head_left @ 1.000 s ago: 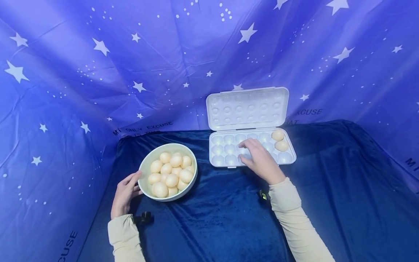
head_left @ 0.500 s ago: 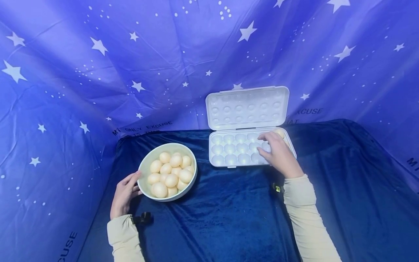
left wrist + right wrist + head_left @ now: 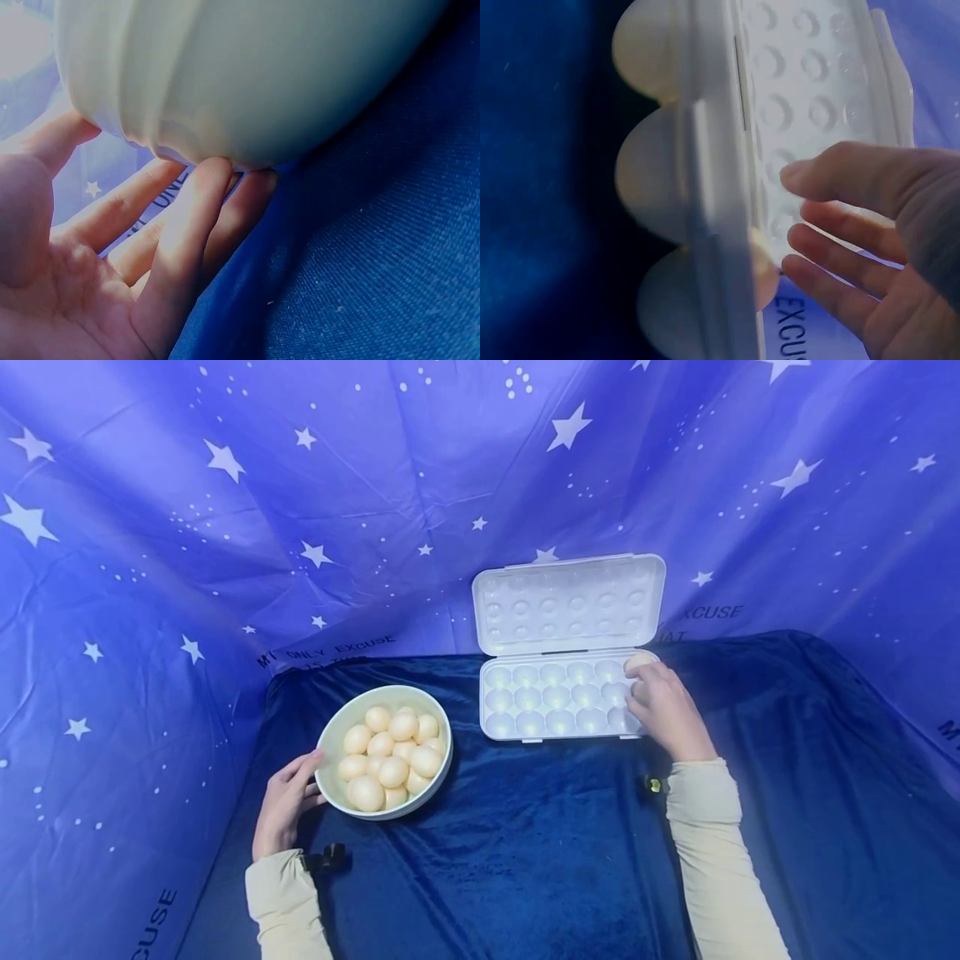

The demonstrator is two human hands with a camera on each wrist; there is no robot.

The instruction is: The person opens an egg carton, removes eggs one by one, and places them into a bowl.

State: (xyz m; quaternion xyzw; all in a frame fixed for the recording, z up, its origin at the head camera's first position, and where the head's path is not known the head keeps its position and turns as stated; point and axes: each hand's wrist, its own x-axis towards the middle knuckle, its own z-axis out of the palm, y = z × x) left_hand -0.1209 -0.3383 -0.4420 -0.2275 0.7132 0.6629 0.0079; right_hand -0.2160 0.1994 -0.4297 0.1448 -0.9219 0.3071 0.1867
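Note:
A pale green bowl (image 3: 327, 737) filled with several cream-coloured eggs (image 3: 392, 772) stands on the left. Against its outer side rest the fingertips of my left hand (image 3: 283, 806), near the rim and lower down; the fingers look fairly straight in the left wrist view. To the right, a white egg tray (image 3: 542, 738) lies with its lid (image 3: 566, 602) raised. My right hand (image 3: 671, 710) is over the tray's right end, fingers apart and slightly bent beside an egg (image 3: 639, 661). In the right wrist view nothing shows between thumb and fingers. The other egg there is mostly hidden by the hand.
A dark blue velvety cloth (image 3: 517, 852) covers the table. Behind and at the sides hangs a blue curtain (image 3: 420, 485) with white stars, close behind the raised lid. Most of the tray's cups (image 3: 555, 697) hold no egg.
My right hand has moved rightward across the tray, from its middle to the eggs at the right end. My left hand and the bowl have stayed in place.

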